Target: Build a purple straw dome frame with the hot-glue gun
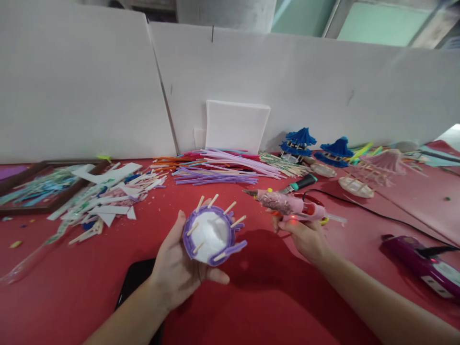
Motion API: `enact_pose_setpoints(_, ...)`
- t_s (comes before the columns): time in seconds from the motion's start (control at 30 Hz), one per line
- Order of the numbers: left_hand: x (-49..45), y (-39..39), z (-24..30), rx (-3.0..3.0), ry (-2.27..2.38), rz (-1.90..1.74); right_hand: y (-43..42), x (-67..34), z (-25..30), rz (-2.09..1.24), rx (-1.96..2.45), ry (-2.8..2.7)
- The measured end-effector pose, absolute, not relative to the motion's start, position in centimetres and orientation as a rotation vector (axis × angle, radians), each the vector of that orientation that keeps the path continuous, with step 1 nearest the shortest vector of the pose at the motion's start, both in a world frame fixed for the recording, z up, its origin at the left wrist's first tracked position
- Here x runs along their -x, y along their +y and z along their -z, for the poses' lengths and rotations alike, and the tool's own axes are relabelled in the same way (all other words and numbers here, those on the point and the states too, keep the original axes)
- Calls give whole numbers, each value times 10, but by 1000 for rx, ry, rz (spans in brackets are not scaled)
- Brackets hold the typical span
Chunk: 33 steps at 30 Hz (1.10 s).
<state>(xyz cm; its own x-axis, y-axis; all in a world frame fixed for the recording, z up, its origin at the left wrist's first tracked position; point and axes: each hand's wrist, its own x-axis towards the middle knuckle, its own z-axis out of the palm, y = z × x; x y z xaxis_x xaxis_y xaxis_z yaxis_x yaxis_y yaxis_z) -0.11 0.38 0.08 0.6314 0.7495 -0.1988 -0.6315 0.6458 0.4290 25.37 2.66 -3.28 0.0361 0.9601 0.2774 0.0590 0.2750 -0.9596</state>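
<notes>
On the palm of my left hand (179,273) rests a round white craft base (210,235), edged with purple pipe cleaner and set with several short wooden sticks that point up and outward. The fingers curl round its underside, and the thumb lies along one side. My right hand (305,237) is wrapped round the handle of a pink hot glue gun (287,203), its dark nozzle pointing left toward the base without touching it. A clear glue stick (336,218) juts from the gun's back end. A red light glows on the gun.
Purple pipe cleaners (215,176) lie in a pile at the back. A green-black utility knife (302,183) is behind the gun. Blue pagoda-like models (298,143) stand back right; a magenta power strip (419,266) lies right. Paper scraps (115,211) cover the left. A black phone (134,278) is under my left forearm.
</notes>
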Motion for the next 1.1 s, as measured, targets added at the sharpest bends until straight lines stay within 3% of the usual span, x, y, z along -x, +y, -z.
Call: enact_pose_setpoints(1.1,-2,-3,-7,-582,478,-922,21,-266,41,-692,878,-1525)
